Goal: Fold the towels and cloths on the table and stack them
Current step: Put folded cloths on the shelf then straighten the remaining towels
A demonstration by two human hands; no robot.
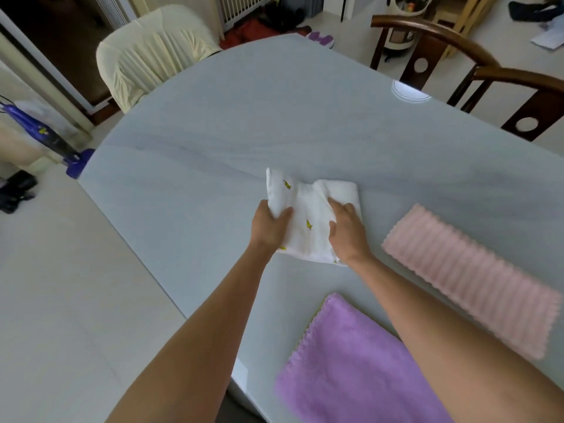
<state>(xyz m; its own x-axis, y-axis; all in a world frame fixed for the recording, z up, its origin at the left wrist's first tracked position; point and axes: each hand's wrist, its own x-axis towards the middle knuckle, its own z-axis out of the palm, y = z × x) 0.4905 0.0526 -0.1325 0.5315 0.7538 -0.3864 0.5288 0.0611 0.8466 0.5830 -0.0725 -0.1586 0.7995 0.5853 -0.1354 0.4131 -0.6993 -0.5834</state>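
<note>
A white cloth with small yellow prints lies partly folded in the middle of the pale grey table. My left hand grips its left edge, thumb on top. My right hand holds its right side, fingers curled into the folds. A purple towel lies flat near the table's front edge, partly under my right forearm. A pink ribbed towel lies folded lengthwise to the right of the white cloth.
A cream-covered chair stands at the table's far left end. Two dark wooden chairs stand along the right side. A blue vacuum cleaner stands on the floor at left. The table's left edge runs diagonally beside my left arm.
</note>
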